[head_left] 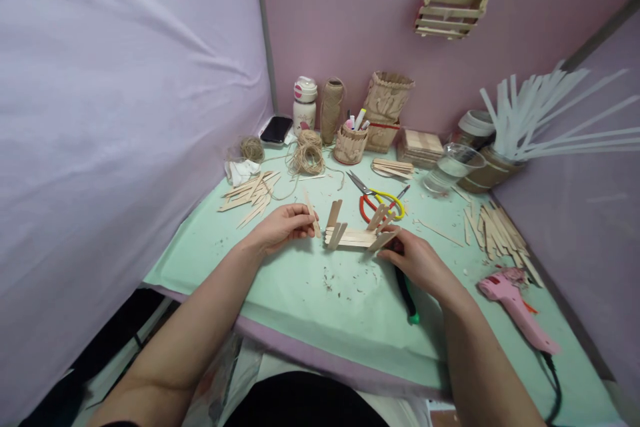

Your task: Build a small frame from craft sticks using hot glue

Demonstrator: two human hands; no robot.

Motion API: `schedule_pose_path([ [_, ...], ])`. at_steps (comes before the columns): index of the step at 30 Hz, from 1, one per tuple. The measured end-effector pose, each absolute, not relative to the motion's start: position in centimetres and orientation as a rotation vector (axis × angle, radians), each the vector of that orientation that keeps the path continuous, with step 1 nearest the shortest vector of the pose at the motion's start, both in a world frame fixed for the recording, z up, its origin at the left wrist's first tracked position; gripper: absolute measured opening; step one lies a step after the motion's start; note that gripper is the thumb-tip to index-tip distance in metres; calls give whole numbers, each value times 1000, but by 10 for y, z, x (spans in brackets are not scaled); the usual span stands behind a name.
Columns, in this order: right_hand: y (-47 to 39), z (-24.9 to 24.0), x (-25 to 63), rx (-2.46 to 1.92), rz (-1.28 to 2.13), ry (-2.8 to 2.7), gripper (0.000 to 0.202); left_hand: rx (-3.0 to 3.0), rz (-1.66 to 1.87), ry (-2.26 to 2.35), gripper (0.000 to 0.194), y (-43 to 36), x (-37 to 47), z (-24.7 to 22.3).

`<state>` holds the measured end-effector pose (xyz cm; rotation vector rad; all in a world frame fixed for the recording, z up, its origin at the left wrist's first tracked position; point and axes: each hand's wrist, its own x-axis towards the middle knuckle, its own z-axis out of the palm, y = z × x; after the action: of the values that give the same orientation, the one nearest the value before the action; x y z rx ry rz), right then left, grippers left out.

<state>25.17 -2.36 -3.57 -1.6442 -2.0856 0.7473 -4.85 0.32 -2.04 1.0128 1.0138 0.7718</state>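
Observation:
Between my hands, a small wooden stick frame [350, 237] rests on the green tabletop, with several short sticks rising from its flat slatted base at both ends. My left hand [291, 225] pinches a single wooden stick [311, 211] just left of the frame, without touching it. At the frame's right end, my right hand [407, 255] has its fingers closed on the frame's edge. Just behind lie scissors [383, 203] with red and yellow handles. A tool with a black and green handle [407, 297] sits partly under my right hand.
Loose sticks lie at the left [250, 195] and right [497, 233]. A pink glue gun [520, 313] with a cord is at the right front. Twine [306, 155], a bottle [305, 107], a pen cup [350, 145], a water cup [450, 170] and white glue sticks [530, 113] stand behind.

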Motion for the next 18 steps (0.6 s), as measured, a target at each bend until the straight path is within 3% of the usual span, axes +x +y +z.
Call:
schedule_pose_path([
  [4,-48,-23,258,-1684,531,-1949,36,1180,915,1140,23,-25,-42,-16],
  [7,-83,-10,239,-1588,411,-1835,27,1302,971,1218,23,-59,-28,-12],
  [11,-123,-9,188,-1296,593,-1916,22,1438,1000,1216,17,-100,-5,-15],
  [18,-130,-23,167,-1300,717,-1704,17,1585,1110,1201,14,-115,6,-22],
])
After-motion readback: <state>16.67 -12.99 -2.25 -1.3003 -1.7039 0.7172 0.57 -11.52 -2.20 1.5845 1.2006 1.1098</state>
